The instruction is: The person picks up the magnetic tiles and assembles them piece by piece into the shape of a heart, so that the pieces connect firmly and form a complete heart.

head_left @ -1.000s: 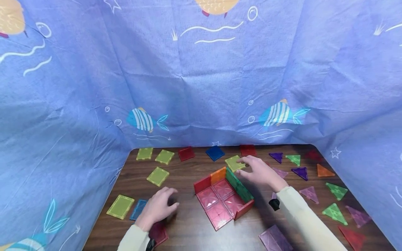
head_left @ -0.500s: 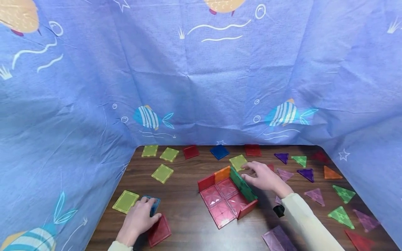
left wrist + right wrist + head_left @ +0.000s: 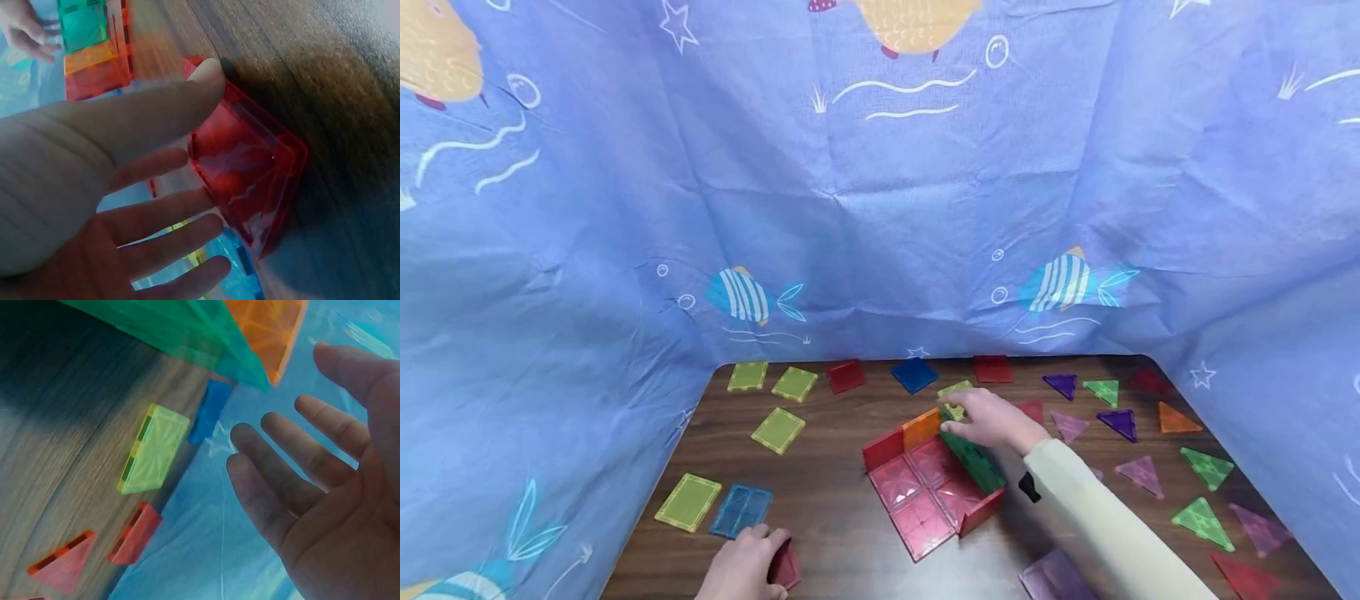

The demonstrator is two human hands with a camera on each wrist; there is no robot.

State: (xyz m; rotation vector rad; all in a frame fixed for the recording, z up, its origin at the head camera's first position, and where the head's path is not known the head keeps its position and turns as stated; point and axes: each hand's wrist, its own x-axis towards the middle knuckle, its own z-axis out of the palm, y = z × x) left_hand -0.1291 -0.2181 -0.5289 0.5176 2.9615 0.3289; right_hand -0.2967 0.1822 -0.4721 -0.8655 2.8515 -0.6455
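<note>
At lower left our left hand (image 3: 741, 567) pinches the red tile (image 3: 786, 568), probably light, stiff, best edge-held, while our right hand (image 3: 992, 418) hangs empty.

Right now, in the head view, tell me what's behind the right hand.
Parts of a yellow tile, a green wall and a red piece show past the right hand; what it covers of them cannot be seen there.
</note>
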